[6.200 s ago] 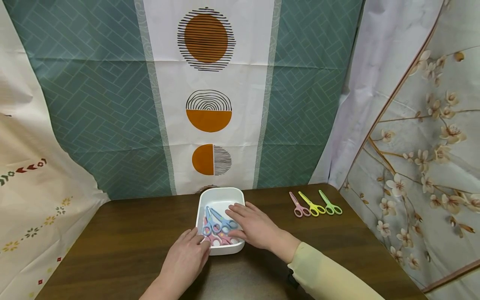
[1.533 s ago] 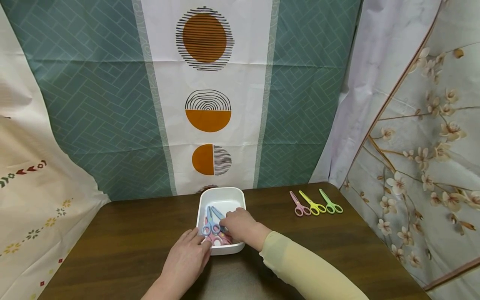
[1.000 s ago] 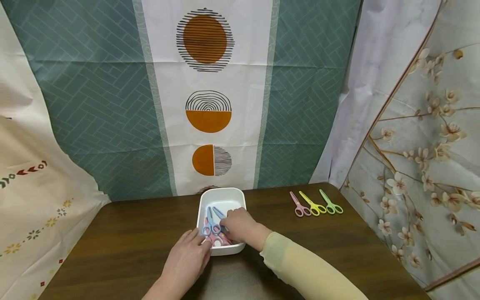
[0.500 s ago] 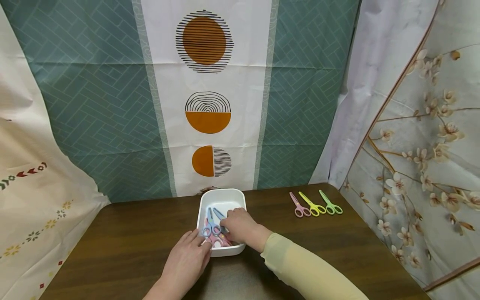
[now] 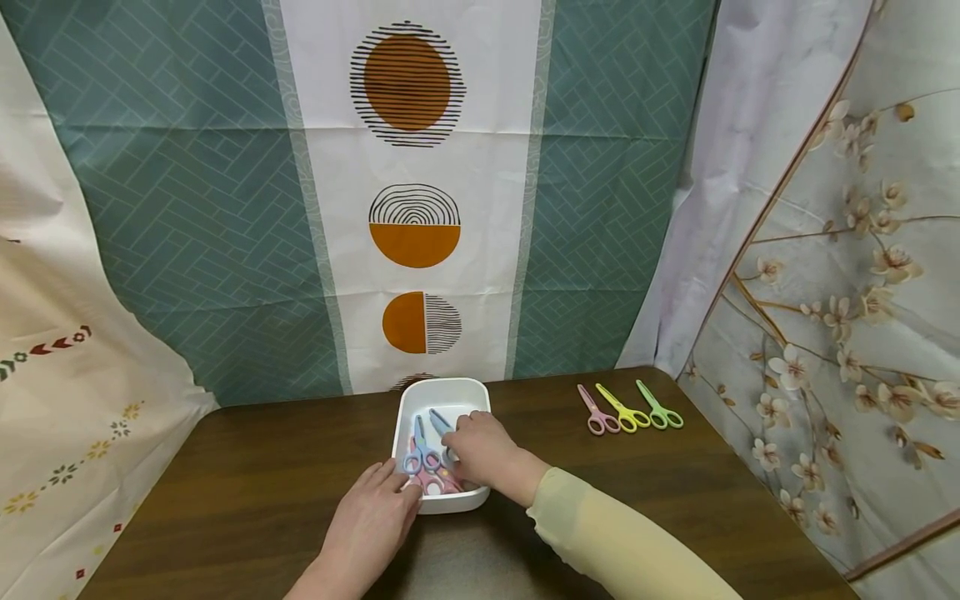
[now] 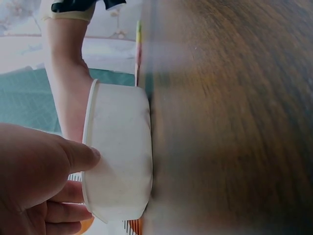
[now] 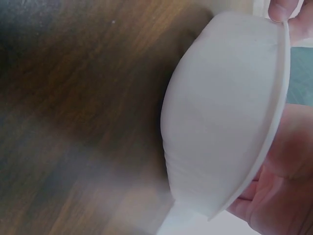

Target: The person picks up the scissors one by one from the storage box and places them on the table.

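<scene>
A white plastic bin (image 5: 459,393) stands on the table, holding blue and pink scissors. My left hand (image 5: 371,508) grips its near left rim; in the left wrist view the thumb (image 6: 88,156) lies on the outer wall and the fingers are on the rim's far side. My right hand (image 5: 487,448) reaches into the bin and pinches the right-hand blue scissors (image 5: 441,422), hiding most of their handles. Beside these lie other blue scissors (image 5: 422,446), blades pointing away, over pink scissors (image 5: 450,482). The right wrist view shows the bin's outer wall (image 7: 220,98), with the right hand behind its rim.
Pink scissors (image 5: 591,403), yellow scissors (image 5: 617,404) and green scissors (image 5: 652,402) lie in a row at the back right of the brown wooden table (image 5: 285,467). Patterned cloths (image 5: 615,208) hang behind the table and at both sides.
My right hand, open over the bin at first, has lowered into it and taken hold of the right-hand blue scissors, which shift slightly away. The left hand has kept its place on the rim.
</scene>
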`<state>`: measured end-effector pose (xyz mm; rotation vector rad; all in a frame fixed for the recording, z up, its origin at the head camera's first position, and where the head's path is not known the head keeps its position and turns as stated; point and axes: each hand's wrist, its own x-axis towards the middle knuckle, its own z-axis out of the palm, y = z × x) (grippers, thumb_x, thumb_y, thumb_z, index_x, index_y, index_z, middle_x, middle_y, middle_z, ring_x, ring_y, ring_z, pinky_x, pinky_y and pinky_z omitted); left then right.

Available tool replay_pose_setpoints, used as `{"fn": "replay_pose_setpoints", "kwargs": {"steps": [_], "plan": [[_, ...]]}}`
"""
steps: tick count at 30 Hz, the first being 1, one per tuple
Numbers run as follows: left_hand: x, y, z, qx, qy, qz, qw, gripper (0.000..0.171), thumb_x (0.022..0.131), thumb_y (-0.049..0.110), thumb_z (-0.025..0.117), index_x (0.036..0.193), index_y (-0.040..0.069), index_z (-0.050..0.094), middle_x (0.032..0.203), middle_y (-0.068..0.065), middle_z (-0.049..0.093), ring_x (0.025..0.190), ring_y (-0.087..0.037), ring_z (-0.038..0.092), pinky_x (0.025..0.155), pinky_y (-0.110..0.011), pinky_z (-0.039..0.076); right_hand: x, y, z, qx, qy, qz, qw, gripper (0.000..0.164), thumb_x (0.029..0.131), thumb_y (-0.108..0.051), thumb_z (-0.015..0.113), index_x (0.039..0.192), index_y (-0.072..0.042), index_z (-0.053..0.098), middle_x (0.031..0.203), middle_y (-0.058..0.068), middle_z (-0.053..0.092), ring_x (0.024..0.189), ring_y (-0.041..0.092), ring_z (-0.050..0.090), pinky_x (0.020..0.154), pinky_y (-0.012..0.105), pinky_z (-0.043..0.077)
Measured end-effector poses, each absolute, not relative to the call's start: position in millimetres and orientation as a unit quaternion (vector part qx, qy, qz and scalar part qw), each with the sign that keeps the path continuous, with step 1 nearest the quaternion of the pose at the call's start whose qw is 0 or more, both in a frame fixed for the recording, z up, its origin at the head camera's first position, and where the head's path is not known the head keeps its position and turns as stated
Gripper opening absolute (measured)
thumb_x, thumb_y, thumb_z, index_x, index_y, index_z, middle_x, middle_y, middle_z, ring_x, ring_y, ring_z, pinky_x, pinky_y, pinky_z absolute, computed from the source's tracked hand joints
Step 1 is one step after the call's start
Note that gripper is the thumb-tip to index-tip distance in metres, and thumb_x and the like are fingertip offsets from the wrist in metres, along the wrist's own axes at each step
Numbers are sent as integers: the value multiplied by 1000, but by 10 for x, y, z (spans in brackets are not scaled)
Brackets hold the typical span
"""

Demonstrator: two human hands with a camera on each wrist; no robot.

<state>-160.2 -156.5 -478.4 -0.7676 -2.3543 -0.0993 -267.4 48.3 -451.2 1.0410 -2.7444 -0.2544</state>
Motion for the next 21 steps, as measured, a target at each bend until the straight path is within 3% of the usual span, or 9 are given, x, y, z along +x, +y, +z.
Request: {"fn": "replay_pose_setpoints", "kwargs": {"steps": [10,16,21], "plan": [[-1594,-1553,-4784,-283,-903,-28,323,21,84,15,93,86,15,72,94,-9,78,106,-39,76,101,-53,61,-2619,596,-4399,365,-919,-52,137,30,89,-33,90,115,-22,81,92,-1,68,84,18,59,83,34,53],[-1611,-1560,-4813,-293,-890,-31,347,25,81,13,93,83,14,68,90,-8,76,103,-39,76,98,-53,61,-2591,660,-4391,369,-918,-30,146,34,93,-33,88,124,-21,82,101,1,71,91,20,61,92,36,55],[-1622,-1561,-4815,-290,-896,-25,335,24,82,15,93,84,14,69,90,-8,76,103,-39,76,98,-54,61,-2556,726,-4364,372,-914,-20,159,36,94,-33,88,127,-20,81,106,2,72,97,21,64,98,38,55]]}}
